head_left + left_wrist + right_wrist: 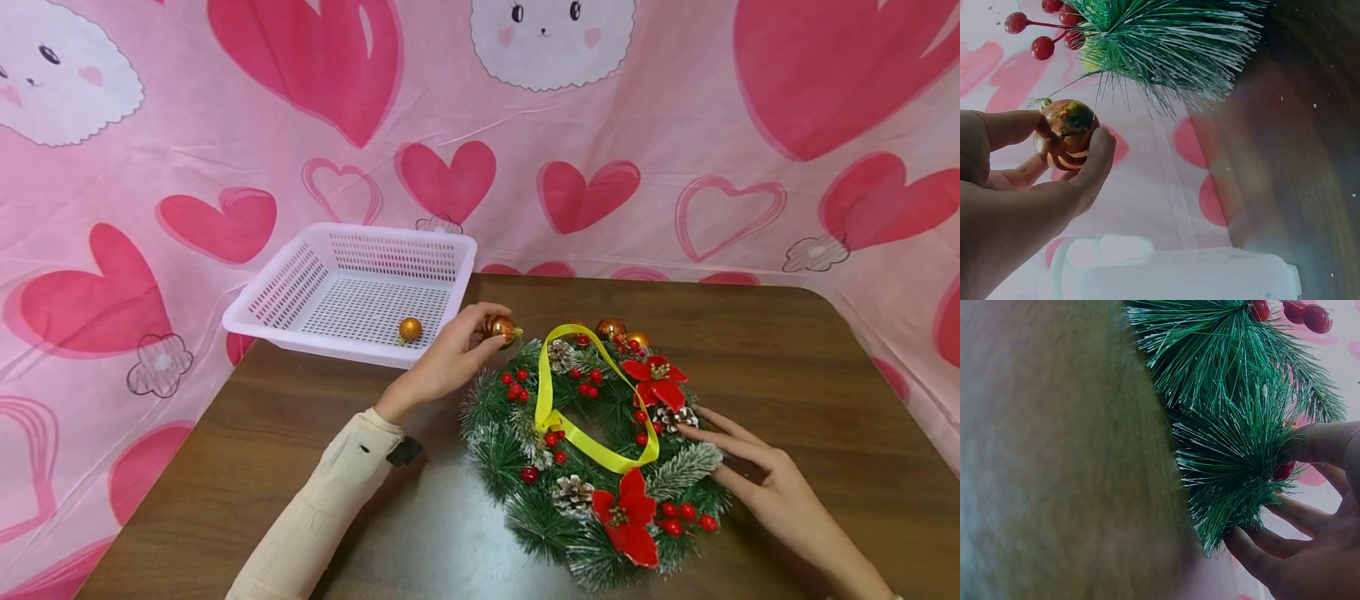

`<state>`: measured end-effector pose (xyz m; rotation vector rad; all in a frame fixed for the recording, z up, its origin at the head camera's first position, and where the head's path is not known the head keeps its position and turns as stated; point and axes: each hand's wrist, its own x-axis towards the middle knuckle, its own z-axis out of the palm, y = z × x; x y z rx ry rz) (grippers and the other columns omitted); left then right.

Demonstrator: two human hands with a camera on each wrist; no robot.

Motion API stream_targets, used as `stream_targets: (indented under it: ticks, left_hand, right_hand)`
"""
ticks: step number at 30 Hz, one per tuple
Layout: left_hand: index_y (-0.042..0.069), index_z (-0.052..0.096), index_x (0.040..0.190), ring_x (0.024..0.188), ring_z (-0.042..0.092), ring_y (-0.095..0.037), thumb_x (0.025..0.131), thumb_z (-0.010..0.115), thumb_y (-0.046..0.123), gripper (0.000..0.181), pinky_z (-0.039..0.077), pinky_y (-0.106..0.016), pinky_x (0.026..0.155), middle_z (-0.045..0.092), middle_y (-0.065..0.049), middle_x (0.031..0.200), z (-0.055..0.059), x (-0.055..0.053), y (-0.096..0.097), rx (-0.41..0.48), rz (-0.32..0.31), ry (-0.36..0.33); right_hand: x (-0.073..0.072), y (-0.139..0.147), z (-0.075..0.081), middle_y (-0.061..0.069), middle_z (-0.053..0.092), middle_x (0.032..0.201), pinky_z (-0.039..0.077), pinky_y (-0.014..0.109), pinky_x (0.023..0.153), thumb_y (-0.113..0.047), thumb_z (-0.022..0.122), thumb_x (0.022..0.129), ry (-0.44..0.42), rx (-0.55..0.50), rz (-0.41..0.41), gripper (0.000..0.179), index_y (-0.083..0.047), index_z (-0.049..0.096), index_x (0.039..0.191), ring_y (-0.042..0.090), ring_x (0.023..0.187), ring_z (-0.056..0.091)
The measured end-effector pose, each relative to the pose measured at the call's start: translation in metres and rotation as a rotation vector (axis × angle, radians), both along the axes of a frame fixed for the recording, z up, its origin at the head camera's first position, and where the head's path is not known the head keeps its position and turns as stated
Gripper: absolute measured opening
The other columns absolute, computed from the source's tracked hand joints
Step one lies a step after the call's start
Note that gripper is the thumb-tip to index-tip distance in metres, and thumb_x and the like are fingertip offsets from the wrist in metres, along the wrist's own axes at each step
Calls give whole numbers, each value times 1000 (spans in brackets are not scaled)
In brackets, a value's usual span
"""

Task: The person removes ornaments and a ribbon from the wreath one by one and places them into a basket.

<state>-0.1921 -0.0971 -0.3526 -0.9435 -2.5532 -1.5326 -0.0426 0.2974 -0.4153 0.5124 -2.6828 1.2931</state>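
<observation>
In the head view, my left hand (450, 354) is held between the basket and the wreath. Its thumb and fingers pinch a shiny copper-gold Christmas bauble (1067, 134) by its sides, with the small gold cap showing. A green Christmas wreath (551, 521) lies on the table, trimmed with red poinsettias (626, 517), pinecones, red berries and a loop of yellow ribbon (546, 375). On the wreath's right side rests my right hand (772, 483), fingers spread and nearly straight, touching the needles near a pinecone (677, 419). Two more shiny baubles (610, 328) sit at the wreath's far edge.
A white perforated plastic basket (348, 343) stands at the back left, holding one small glittery gold bauble (410, 329). The brown wooden table (810, 358) meets a pink heart-patterned cloth (645, 125) hanging behind and at both sides.
</observation>
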Motion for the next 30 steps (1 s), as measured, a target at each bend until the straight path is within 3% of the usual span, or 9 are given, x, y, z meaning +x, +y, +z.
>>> stream_targets:
  ticks: [8, 14, 30]
  left_hand:
    - [4, 53, 133, 108, 60, -20, 100, 57, 4, 33, 53, -32, 93, 57, -11, 119, 5, 1, -3, 33, 6, 6]
    - [3, 52, 133, 106, 60, -20, 100, 56, 2, 33, 53, -34, 93, 58, -11, 118, 13, 1, -6, 93, 11, -11]
    - [5, 53, 134, 115, 61, -23, 99, 60, 5, 35, 54, -30, 92, 57, -11, 127, 31, 0, -21, 111, 93, -39]
  right_hand:
    - [0, 0, 0, -8, 43, 152, 29, 2, 91, 6, 66, 90, 6, -1, 3, 47, -11, 64, 133, -11, 133, 34]
    - [0, 0, 0, -7, 43, 152, 30, 3, 92, 8, 66, 90, 17, -6, 7, 47, -10, 64, 133, -10, 133, 35]
    - [0, 0, 1, -11, 43, 151, 29, 2, 91, 5, 66, 90, 3, 15, -3, 47, -13, 64, 134, -13, 131, 34]
